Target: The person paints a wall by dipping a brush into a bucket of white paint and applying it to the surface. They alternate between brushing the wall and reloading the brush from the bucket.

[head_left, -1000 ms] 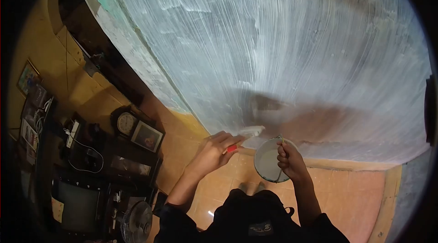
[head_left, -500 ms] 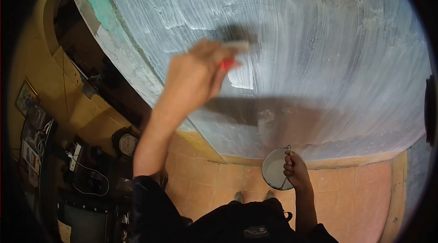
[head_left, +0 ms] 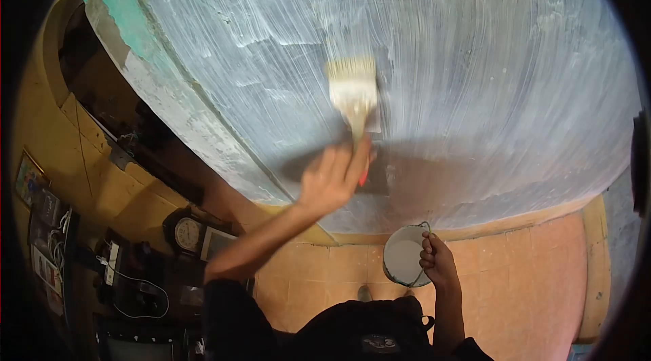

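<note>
My left hand (head_left: 329,181) is closed round the handle of a wide, flat paintbrush (head_left: 352,86). Its pale bristles point up and lie against the wall (head_left: 461,76), which is streaked with whitish paint. A small red part shows beside my fingers. Lower down, my right hand (head_left: 437,259) grips the wire handle of a round paint bucket (head_left: 388,267). The bucket hangs above the floor near the wall's foot, with pale liquid inside.
Orange tiles cover the floor (head_left: 515,300). On the left, a dark cabinet top carries a round clock (head_left: 188,233), a power strip (head_left: 112,262) and white cables. An arched opening (head_left: 129,110) lies beyond the wall's left edge.
My left hand has moved down and right, and the brush has swung from sideways to bristles up. The bucket in my right hand has shifted slightly left and down.
</note>
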Available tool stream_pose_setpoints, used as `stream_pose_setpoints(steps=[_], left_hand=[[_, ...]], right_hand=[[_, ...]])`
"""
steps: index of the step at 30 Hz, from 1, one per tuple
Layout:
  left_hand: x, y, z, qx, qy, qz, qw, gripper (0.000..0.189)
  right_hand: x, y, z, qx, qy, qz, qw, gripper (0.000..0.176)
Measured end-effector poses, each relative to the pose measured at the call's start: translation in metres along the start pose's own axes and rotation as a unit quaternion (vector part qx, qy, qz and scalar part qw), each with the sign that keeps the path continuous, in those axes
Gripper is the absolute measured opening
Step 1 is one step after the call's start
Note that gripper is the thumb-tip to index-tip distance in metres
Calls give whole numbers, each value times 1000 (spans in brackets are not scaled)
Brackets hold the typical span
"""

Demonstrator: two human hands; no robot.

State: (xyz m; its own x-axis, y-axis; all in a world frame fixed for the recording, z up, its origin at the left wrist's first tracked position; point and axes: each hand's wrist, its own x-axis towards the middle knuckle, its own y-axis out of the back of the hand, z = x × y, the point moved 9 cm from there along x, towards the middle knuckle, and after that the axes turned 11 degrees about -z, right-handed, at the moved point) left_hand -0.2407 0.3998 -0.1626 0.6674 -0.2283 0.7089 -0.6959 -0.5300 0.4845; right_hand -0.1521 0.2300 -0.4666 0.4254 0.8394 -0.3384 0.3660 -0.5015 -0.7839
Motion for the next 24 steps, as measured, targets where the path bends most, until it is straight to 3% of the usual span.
stream_pose_setpoints(steps=[4,6,10,12,15,17,19,21,24], left_hand=[[-107,-64,67,-63,22,-41,997,35],[-144,-89,96,-158,36,-101,982,38],[-154,-87,125,-225,83,-156,958,41],[-155,-102,130,-278,122,-260,916,37],[-107,-93,95,-311,159,-258,901,30],[-56,-73,60,-280,134,-208,928,24],[2,-37,16,-341,150,-156,915,25],[51,-4,-15,-316,154,-150,924,22],[114,53,-50,-249,106,-43,962,17]], right_hand=[[0,-3,-9,-21,-20,0,1000,18],[0,-1,-11,-34,-29,2,999,18],[2,6,-20,-69,-47,-4,997,19],[2,9,-25,-77,-48,-4,996,19],[2,14,-32,-77,-49,-11,996,19],[2,20,-36,-65,-30,1,997,20],[1,18,-42,-58,-32,-2,998,24],[-1,18,-49,-55,-35,-3,998,27],[-1,9,-53,-29,-39,-47,998,32]])
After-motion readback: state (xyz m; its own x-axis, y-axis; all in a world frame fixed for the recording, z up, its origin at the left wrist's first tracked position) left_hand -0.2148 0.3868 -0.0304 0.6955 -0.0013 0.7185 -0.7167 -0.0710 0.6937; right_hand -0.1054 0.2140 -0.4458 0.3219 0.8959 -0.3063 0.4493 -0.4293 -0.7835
